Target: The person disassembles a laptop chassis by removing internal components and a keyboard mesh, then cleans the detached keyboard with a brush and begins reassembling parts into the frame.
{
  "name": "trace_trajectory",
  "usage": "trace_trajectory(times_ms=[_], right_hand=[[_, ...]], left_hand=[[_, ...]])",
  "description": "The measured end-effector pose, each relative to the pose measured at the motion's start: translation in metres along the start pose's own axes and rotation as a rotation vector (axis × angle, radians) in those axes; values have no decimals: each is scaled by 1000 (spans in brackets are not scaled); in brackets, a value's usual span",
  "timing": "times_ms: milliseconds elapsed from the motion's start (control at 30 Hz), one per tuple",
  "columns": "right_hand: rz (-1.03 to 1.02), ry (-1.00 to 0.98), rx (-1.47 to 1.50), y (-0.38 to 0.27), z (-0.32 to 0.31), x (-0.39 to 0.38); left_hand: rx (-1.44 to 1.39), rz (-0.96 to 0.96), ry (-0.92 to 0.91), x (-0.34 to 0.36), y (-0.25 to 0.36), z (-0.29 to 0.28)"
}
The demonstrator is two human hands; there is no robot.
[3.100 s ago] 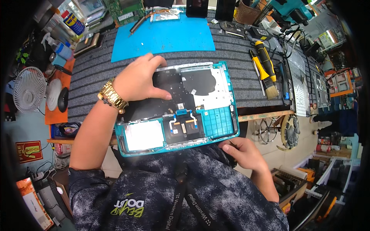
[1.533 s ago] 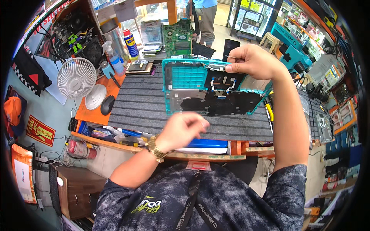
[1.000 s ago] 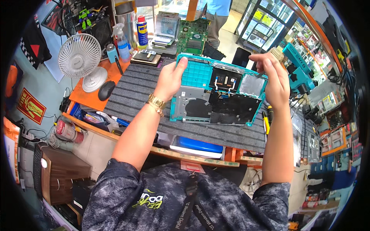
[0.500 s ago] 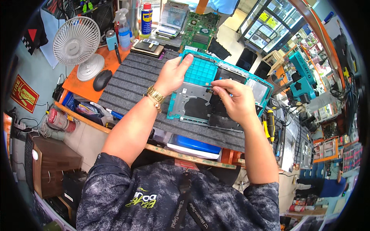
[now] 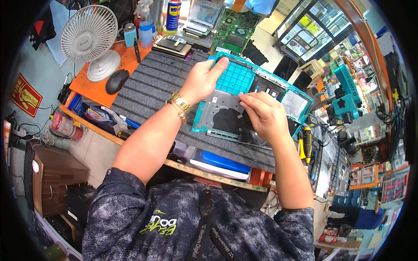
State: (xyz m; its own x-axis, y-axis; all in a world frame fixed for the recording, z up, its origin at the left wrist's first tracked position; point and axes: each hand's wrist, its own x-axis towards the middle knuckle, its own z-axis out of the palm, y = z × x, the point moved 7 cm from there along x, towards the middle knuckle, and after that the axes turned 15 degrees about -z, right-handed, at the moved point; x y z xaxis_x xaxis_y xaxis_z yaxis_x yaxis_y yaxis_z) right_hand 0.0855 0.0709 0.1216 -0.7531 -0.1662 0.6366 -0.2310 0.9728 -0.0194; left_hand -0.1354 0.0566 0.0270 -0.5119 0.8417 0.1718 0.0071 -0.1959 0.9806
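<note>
On the grey ribbed mat (image 5: pixel 143 93) at bench centre, the teal laptop shell (image 5: pixel 244 102) lies inside-up. Left hand (image 5: pixel 202 80) clamps its far-left edge, fingers curled over. Right hand (image 5: pixel 263 115) rests on the dark inner board, fingertips drawn together, seemingly pinching something small.

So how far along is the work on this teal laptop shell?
Done: the teal laptop shell lies open on the grey ribbed mat, its insides bare, and a green circuit board sits apart beyond it. In hand: the left hand steadies the far edge while the right hand presses fingertips inside. Left: black sheets and small parts remain in the shell.
</note>
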Motion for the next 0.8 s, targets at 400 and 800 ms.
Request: trace_trajectory(times_ms=[400,800], right_hand=[[389,-282,254,43,-15,33],[612,-368,435,49,-4,44]], left_hand=[[-24,14,-40,-11,15,4],[-120,-86,-32,-19,18,-1]])
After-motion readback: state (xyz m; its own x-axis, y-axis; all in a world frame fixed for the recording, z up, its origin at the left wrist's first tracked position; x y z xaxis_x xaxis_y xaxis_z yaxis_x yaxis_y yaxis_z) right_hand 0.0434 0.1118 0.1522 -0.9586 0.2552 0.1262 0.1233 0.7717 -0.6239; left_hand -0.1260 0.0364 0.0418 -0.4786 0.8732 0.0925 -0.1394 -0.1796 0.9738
